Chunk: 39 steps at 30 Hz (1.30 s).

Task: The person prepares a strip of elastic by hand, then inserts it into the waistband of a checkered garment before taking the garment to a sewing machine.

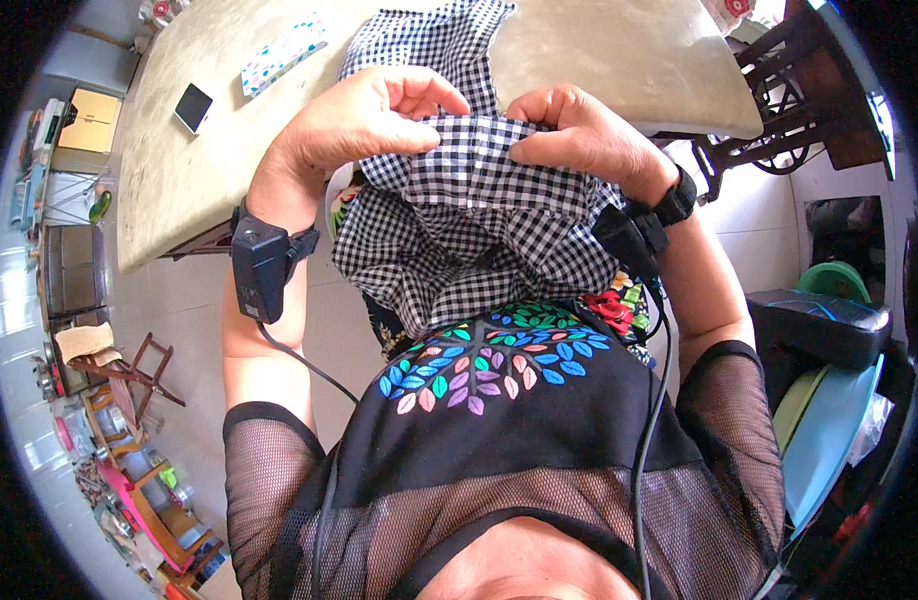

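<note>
A black-and-white gingham cloth [474, 165] spreads from the tabletop down over the lap, its lower part bunched in loose folds. My left hand [384, 112] pinches its upper folded edge between thumb and fingers. On the other side, my right hand [568, 131] pinches the same edge, and a short stretch with a seam lies between the two hands. Both hands are near the table's front edge, just above the lap. Each wrist wears a strapped black device with a cable.
The pale table [624, 60] bears a smartphone [194, 108] and a dotted case [284, 54] at the left. A dark stand with wheels [785, 142] is at the right, near a black padded seat [823, 322]. A folding wooden stool [148, 371] stands on the floor at left.
</note>
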Motion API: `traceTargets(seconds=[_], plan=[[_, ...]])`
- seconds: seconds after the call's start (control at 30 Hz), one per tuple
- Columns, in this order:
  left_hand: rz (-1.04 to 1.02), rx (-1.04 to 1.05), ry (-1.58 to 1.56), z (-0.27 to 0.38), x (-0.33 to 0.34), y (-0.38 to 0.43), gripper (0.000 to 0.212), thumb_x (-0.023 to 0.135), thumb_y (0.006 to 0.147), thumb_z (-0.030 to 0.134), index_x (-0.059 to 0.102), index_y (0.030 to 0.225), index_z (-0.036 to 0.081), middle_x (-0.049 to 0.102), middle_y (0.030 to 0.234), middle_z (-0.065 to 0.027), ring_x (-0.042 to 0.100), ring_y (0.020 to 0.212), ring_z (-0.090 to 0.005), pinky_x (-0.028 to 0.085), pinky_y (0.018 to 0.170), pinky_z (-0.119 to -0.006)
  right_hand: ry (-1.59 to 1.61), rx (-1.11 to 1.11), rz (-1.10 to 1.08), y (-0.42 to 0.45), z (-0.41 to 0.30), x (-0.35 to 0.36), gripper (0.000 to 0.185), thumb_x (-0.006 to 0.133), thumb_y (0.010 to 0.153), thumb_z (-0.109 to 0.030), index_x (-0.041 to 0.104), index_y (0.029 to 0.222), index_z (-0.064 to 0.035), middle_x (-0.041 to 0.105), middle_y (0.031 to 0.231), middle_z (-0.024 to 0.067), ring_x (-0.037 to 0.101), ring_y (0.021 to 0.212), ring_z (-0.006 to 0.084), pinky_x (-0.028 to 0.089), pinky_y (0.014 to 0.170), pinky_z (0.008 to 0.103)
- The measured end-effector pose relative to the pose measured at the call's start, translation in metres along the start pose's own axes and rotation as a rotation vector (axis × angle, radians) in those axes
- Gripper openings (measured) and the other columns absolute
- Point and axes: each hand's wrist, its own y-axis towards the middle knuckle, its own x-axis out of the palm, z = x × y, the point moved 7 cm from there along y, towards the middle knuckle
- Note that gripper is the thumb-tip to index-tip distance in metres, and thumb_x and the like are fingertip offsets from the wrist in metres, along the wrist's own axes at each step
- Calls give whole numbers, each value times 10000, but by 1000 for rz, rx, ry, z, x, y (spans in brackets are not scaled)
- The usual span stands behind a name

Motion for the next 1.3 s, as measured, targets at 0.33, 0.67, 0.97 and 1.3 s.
traceTargets(seconds=[0.33, 0.67, 0.97, 1.3], plan=[[58, -28, -42, -10, -4, 1, 302, 610, 718, 22, 614, 1019, 43, 602, 922, 18, 542, 855, -67, 447, 778, -212, 152, 28, -33, 1, 10, 5, 184, 586, 747, -137, 610, 849, 15, 563, 708, -35, 483, 647, 46, 412, 600, 210], [486, -143, 79, -67, -73, -22, 292, 657, 756, 53, 592, 1030, -23, 605, 846, -22, 561, 726, -93, 478, 729, -219, 240, 151, 49, -13, 57, -12, 264, 515, 802, -99, 577, 1005, 59, 615, 903, 14, 540, 804, 76, 449, 752, 217], [386, -377, 278, -81, -90, -68, 236, 755, 665, 130, 643, 821, -8, 587, 650, 2, 508, 576, -54, 410, 535, -193, 502, 248, 176, -44, 82, -24, 242, 513, 801, -47, 558, 1020, 45, 617, 924, 33, 554, 836, 98, 448, 774, 221], [533, -339, 168, -101, -95, -133, 232, 683, 766, 214, 547, 663, 57, 527, 609, 28, 424, 526, -41, 356, 466, -206, 645, 111, 349, -57, 45, -35, 141, 471, 778, 18, 558, 887, -8, 620, 845, 30, 561, 737, 82, 464, 692, 217]])
